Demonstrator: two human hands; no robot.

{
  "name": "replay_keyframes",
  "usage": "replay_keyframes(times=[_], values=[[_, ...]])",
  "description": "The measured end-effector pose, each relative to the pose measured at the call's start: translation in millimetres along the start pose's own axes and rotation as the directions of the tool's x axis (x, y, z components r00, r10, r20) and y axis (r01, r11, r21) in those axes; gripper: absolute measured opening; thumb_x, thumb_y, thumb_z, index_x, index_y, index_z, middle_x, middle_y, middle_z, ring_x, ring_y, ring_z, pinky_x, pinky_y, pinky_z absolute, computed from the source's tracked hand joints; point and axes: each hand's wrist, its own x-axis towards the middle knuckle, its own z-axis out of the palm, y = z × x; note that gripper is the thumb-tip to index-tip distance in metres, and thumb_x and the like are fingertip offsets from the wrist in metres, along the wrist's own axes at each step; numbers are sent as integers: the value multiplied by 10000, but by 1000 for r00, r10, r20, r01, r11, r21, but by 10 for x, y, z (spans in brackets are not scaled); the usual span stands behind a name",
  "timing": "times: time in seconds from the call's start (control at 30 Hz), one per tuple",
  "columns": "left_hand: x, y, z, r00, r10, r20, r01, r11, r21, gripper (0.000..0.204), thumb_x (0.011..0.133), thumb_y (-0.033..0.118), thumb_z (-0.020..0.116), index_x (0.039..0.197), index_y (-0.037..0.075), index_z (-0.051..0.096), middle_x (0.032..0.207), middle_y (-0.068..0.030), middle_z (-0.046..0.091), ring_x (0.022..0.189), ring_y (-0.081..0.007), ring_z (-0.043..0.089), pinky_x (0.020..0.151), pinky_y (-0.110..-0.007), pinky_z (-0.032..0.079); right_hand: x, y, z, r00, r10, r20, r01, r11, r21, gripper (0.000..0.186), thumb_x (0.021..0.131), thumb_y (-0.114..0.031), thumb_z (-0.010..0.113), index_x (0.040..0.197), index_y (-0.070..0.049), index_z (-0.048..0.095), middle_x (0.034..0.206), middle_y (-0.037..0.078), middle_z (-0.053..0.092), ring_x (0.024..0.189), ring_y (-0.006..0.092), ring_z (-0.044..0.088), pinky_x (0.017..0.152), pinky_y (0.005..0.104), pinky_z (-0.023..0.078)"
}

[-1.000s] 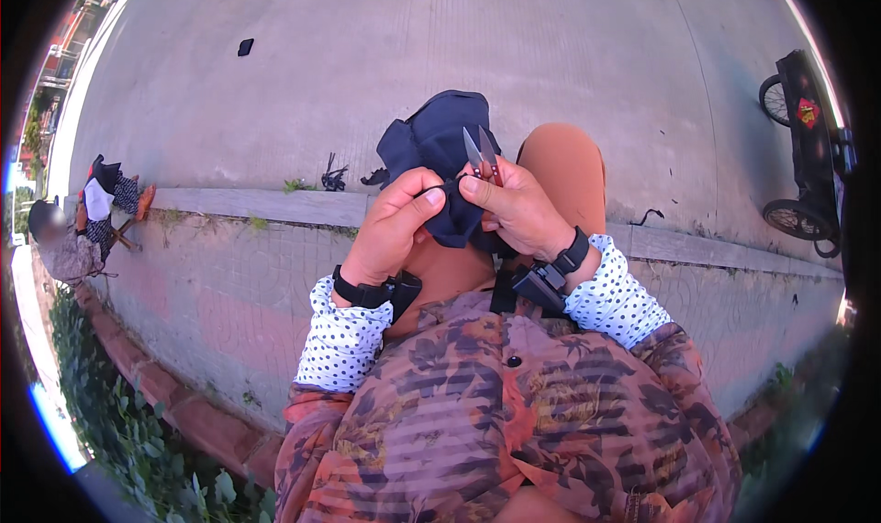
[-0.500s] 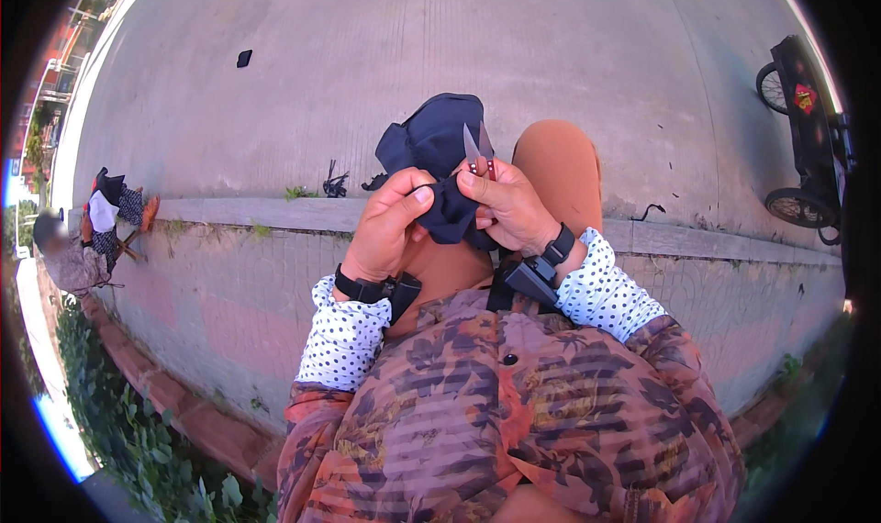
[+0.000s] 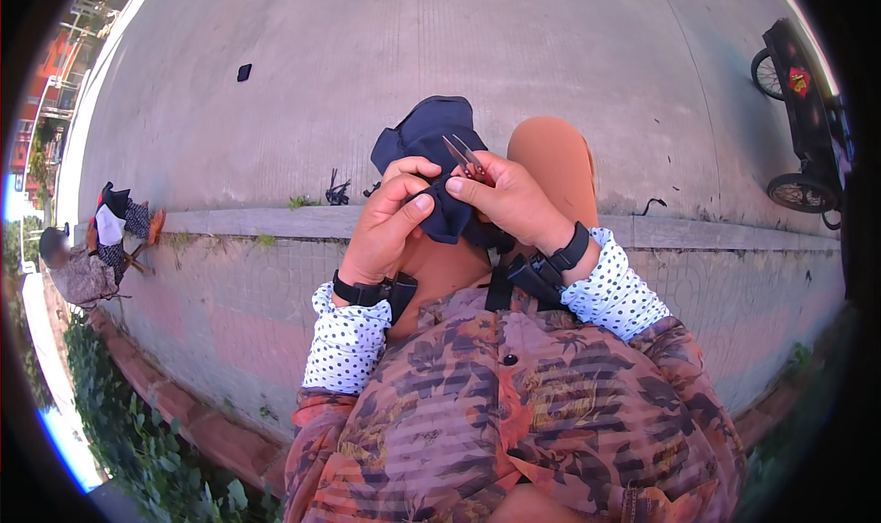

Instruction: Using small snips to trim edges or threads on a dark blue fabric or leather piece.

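Observation:
A dark navy cloth piece drapes over my left knee, its near part bunched up between my hands. My left hand is closed, pinching a fold of it between thumb and fingers. My right hand is closed too, its thumb and fingertips on the cloth's edge. Small thread snips with pointed blades sit in the right hand, the tips standing up to the left, away from the cloth fold. What the fingertips pinch is too small to make out.
On the pavement at left, another person sits on a low stool with cloth on the lap. A black three-wheeled cart stands at far right. A small black flat object lies on the road; dark scraps lie near the kerb.
My right hand has turned, so the snips now tilt further left, and their blades look closer together. The fingers of my left hand have shifted on the cloth.

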Motion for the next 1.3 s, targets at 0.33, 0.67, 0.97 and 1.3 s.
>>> replay_keyframes(times=[0.33,0.67,0.97,1.3], values=[[0,56,-18,989,-74,125,86,991,-100,96,992,80,610,939,19,662,1322,-79,596,1079,-119,571,868,-244,460,-27,173,21,974,-206,-93,182,960,-213,261,980,-236,729,1062,-17,614,990,23,645,900,92,590,814,271,510],[11,106,-18,990,-23,142,25,1000,-9,70,984,49,610,966,13,668,1283,-83,609,1155,-154,558,1022,-312,424,-579,-234,9,988,-140,71,157,890,-428,249,1088,-246,502,1072,-7,567,739,110,623,688,251,625,695,418,495],[4,115,-16,989,-21,146,9,996,83,46,975,55,636,968,25,670,1270,-80,622,1168,-166,563,1044,-332,420,-551,-180,35,986,-136,93,165,819,-550,228,1076,-228,510,1059,-1,520,790,227,626,747,432,636,663,494,475],[16,124,1,984,2,177,-35,982,183,48,973,31,616,966,22,663,1291,-73,602,1160,-141,548,999,-294,429,-540,-150,40,982,-168,81,183,793,-581,216,1077,-214,505,1011,-10,475,753,251,591,722,463,609,641,522,448]])
